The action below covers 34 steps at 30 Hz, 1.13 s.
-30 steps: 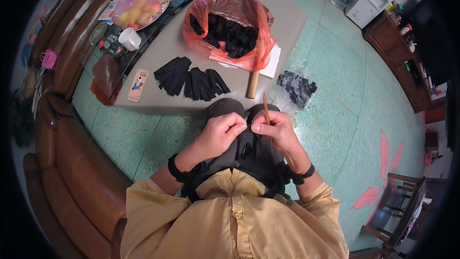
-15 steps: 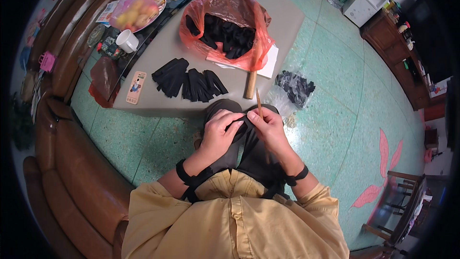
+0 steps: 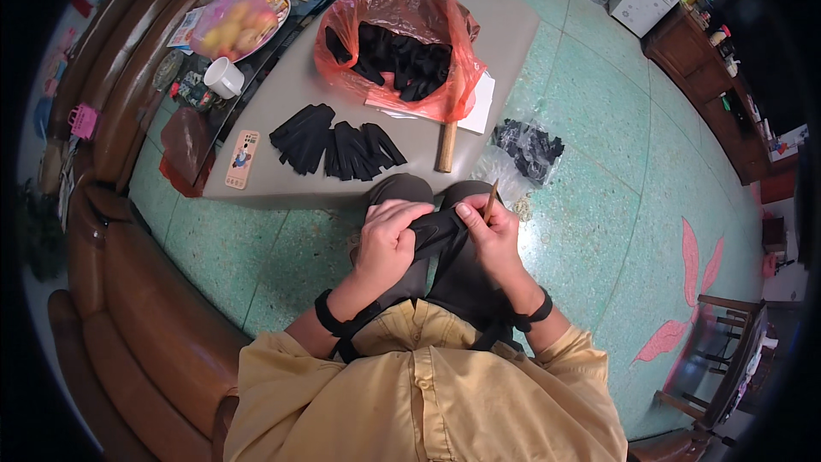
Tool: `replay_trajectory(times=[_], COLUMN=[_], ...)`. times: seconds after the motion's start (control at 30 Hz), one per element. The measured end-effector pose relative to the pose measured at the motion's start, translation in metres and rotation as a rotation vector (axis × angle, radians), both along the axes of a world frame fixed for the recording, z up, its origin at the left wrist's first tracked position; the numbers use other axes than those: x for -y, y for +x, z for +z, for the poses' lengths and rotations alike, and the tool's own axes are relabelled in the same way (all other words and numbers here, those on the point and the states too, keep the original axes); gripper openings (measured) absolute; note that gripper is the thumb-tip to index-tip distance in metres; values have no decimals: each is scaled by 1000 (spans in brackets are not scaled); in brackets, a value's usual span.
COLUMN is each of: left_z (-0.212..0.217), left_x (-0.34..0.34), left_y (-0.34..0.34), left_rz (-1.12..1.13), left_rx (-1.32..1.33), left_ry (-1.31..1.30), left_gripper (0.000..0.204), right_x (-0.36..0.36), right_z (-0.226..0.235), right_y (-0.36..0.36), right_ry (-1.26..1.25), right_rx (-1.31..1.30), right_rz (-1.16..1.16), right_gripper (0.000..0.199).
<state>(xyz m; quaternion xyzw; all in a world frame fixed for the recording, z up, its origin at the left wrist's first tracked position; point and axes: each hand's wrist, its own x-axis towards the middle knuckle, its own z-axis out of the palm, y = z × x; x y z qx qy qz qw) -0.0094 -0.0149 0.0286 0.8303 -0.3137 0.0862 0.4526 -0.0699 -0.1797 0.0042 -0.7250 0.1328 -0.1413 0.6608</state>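
Over my knees, a black fabric strip stretches between my two hands. The fingers of my left hand are closed on one end of it. My right hand pinches the other end between thumb and fingers, and also grips a slim pointed wooden stick that stands up out of the fist. On the grey padded surface ahead lie fanned piles of black strips. Behind them a translucent red plastic bag gapes wide, with dark fabric pieces inside.
A wooden handle pokes out beside white sheets under the bag. A patterned pink phone or case lies at the left, near a white mug. A clear bag of black scraps rests on the green floor. A brown sofa runs along the left.
My hands have moved apart, drawing the black strip out between them. The wooden stick has shifted right with my right hand and leans differently.
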Motion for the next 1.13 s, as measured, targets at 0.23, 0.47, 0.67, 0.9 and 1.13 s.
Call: replay_trajectory(times=[0.23,0.47,0.67,0.9,1.13], left_z=[12,12,11,21,23], left_x=[2,6,8,-1,-4], left_y=[0,1,-1,6,5], left_rz=[-150,-137,-114,-186,-235], left_rx=[-297,-72,8,3,-172], left_ry=[-121,-60,-64,-70,-123], left_gripper=[13,12,11,11,12], right_x=[-1,-1,-3,4,8], right_z=[6,4,10,16,11], right_y=[-1,0,-2,-2,-7], right_ry=[96,95,133,95,17], right_rx=[37,61,0,63,87], right_rz=[94,86,85,169,174], right_gripper=[18,19,18,17,18])
